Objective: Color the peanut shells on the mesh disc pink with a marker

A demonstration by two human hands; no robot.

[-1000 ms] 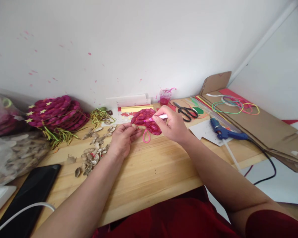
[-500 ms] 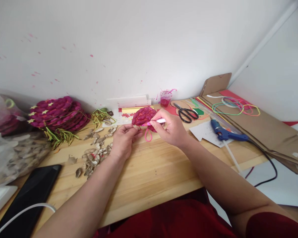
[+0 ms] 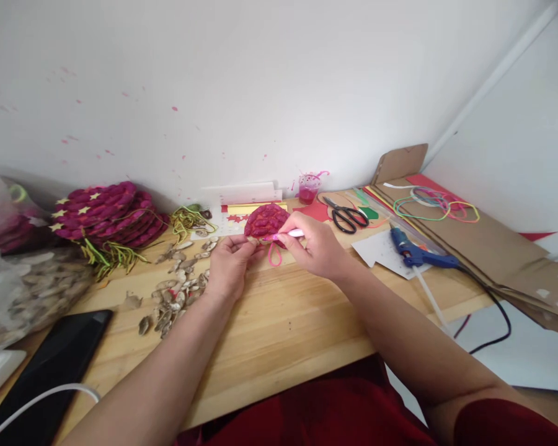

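A round magenta shell-covered piece (image 3: 264, 218) lies on the wooden table (image 3: 279, 334), with a pink cord loop (image 3: 274, 254) at its front edge. My right hand (image 3: 315, 245) is closed on a white brush (image 3: 296, 233), whose pink-stained tip points left at the piece's front edge. At that same edge my left hand (image 3: 232, 261) has its thumb and fingers pinched together; a small shell seems to show at the fingertips, too small to tell surely. Behind the right hand stands a clear cup of pink paint (image 3: 309, 188).
Loose shells (image 3: 179, 291), stacked magenta pieces (image 3: 109, 214), a bag of shells (image 3: 41, 291) and a black tablet-like object (image 3: 51, 365) lie left. Black scissors (image 3: 346, 217), a blue glue gun (image 3: 416, 253) and cardboard (image 3: 488, 248) are right.
The brush tip and my right hand have shifted slightly left and down along the piece's front edge. My left hand stays pinched there. The view has moved slightly.
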